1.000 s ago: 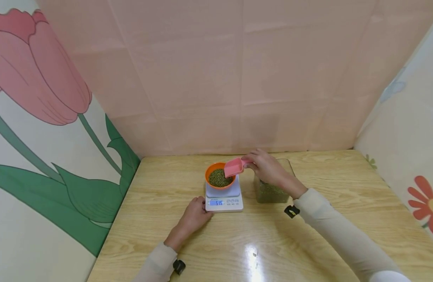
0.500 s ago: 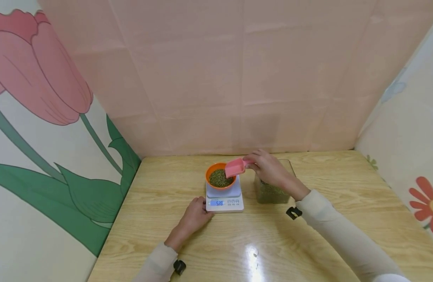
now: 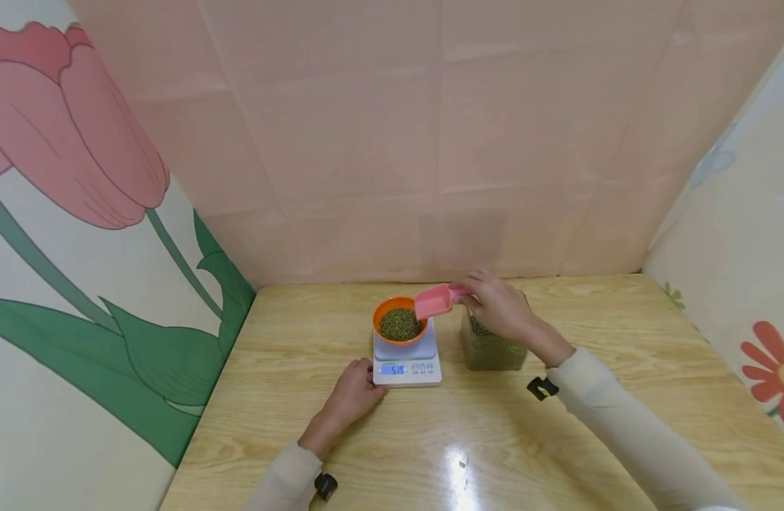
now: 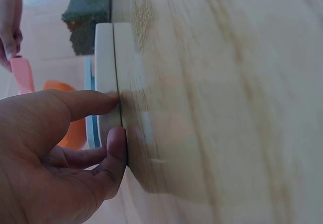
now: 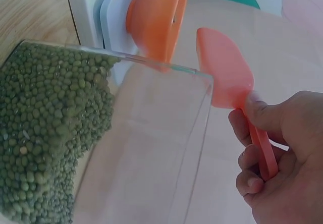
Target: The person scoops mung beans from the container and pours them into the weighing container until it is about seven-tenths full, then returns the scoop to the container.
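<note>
My right hand (image 3: 499, 305) grips the handle of a pink scoop (image 3: 433, 301), its blade tilted at the right rim of an orange bowl (image 3: 377, 330). Green mung beans (image 3: 401, 325) lie in the bowl. Under the bowl is a white kitchen scale (image 3: 404, 381) with a lit display. At the scale's front left corner, the thumb and curled fingers of my left hand (image 3: 353, 388) hold its edge, as the left wrist view shows. A clear square container (image 5: 151, 133) holds more mung beans (image 5: 50, 108); it stands right of the scale, under my right forearm.
The wooden table (image 3: 494, 440) ends at a pink backdrop (image 3: 340, 177) just behind the bowl. Panels with a painted tulip (image 3: 72, 135) and a red flower (image 3: 777, 372) flank it. A few small specks lie near the light reflection in front.
My right hand and the scoop have moved slightly right, away from the bowl's middle. The digits on the scale's display have changed. My left hand stays at the corner.
</note>
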Motion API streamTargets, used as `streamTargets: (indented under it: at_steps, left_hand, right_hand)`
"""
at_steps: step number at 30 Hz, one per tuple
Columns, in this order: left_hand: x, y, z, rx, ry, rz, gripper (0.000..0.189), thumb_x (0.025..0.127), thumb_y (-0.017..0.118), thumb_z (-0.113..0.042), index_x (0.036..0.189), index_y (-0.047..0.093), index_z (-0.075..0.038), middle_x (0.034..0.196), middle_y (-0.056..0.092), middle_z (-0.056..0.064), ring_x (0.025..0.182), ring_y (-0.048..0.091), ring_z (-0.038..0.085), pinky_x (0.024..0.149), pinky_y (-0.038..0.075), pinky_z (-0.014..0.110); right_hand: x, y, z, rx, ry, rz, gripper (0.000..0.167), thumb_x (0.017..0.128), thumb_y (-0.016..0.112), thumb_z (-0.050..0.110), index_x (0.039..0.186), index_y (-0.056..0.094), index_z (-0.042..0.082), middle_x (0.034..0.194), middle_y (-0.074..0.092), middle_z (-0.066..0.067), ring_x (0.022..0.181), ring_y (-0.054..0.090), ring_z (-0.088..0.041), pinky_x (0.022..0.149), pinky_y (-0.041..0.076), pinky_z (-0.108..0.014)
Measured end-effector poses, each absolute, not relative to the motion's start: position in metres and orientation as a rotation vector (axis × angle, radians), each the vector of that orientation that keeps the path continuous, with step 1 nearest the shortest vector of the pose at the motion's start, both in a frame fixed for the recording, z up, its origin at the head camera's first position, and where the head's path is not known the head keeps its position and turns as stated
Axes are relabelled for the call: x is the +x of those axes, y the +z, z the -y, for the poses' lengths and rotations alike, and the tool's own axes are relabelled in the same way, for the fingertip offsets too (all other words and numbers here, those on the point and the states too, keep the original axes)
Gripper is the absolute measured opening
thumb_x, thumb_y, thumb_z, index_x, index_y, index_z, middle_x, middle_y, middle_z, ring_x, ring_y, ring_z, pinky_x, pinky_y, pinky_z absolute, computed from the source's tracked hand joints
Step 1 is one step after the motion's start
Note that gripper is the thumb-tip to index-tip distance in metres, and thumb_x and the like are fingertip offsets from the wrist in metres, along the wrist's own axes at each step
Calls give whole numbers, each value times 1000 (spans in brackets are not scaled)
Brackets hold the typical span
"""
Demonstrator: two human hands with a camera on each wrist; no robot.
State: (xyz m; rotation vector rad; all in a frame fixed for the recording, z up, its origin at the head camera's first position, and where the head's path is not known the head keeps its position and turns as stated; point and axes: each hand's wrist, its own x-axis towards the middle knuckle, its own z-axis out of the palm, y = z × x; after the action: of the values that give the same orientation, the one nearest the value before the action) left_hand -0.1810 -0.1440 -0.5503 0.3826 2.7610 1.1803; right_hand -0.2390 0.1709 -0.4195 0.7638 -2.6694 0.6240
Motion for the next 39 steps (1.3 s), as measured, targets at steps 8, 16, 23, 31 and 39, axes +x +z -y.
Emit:
streamTargets:
  at_steps: [8, 16, 23, 31, 39]
  left_hand:
    - [-181, -552, 143, 371, 1173, -2755, 39, 93, 83, -15, 120, 63, 5, 101, 58, 8, 86, 58, 14, 71, 53, 21]
    - [-180, -551, 144, 381, 1182, -2757, 38, 92, 82, -14, 119, 64, 5, 101, 58, 9, 85, 58, 14, 70, 53, 21]
    - [-180, -548, 143, 375, 1180, -2753, 38, 93, 82, -15, 120, 64, 5, 101, 58, 9, 86, 58, 14, 71, 53, 21]
    - [-180, -548, 143, 365, 1170, -2748, 39, 93, 82, -15, 121, 63, 5, 102, 58, 9, 86, 58, 15, 71, 53, 22]
    - [-181, -549, 144, 370, 1173, -2741, 39, 93, 82, -15, 121, 63, 5, 102, 58, 9, 86, 58, 15, 70, 53, 22]
  right_hand:
    - [-235, -417, -183, 756, 643, 2641, 22, 101, 72, 9, 122, 75, 2, 122, 75, -15, 114, 66, -34, 97, 56, -54]
    - [-231, -414, -194, 737, 644, 2625, 24, 101, 71, 8, 123, 75, 1, 121, 74, -16, 114, 66, -35, 97, 56, -55]
    - [-226, -410, -207, 677, 671, 2651, 25, 103, 69, 10, 127, 74, 2, 127, 74, -17, 113, 66, -35, 96, 56, -55]
    - [-221, -407, -222, 651, 660, 2642, 25, 103, 69, 11, 125, 73, 1, 124, 74, -18, 113, 66, -36, 96, 56, -57]
    - [-216, -402, -233, 631, 629, 2619, 23, 101, 71, 9, 122, 74, 0, 120, 75, -18, 107, 67, -34, 89, 58, -55]
